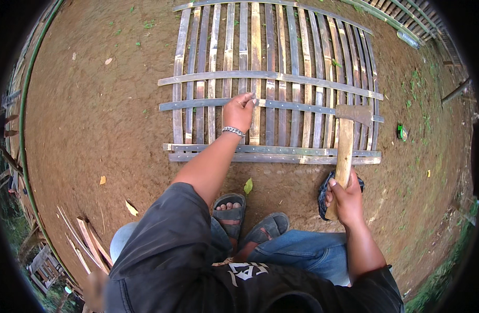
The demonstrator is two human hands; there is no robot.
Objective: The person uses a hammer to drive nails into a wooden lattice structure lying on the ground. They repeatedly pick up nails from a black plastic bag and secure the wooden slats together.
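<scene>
My left hand (pixel 239 112) is closed in a pinch over a dark crosswise strip (pixel 297 106) of a bamboo slat panel (pixel 255 47). Whatever lies between its fingertips is too small to make out. Small nail heads dot this strip. My right hand (pixel 348 201) grips the lower handle of a hatchet (pixel 345 146), its blade up and overlapping the right end of the panel. Long upright slats, set with gaps, run under several crosswise strips; a paler strip (pixel 224 76) lies just beyond the one under my left hand.
A black plastic bag (pixel 323 197) sits on the dirt behind my right hand. Right of the panel lies a green tape measure (pixel 402 132). Split bamboo pieces (pixel 91 240) lie at lower left. A clear bottle (pixel 408 39) rests by the bamboo fence (pixel 396 21). My sandalled feet (pixel 230 211) are near the panel.
</scene>
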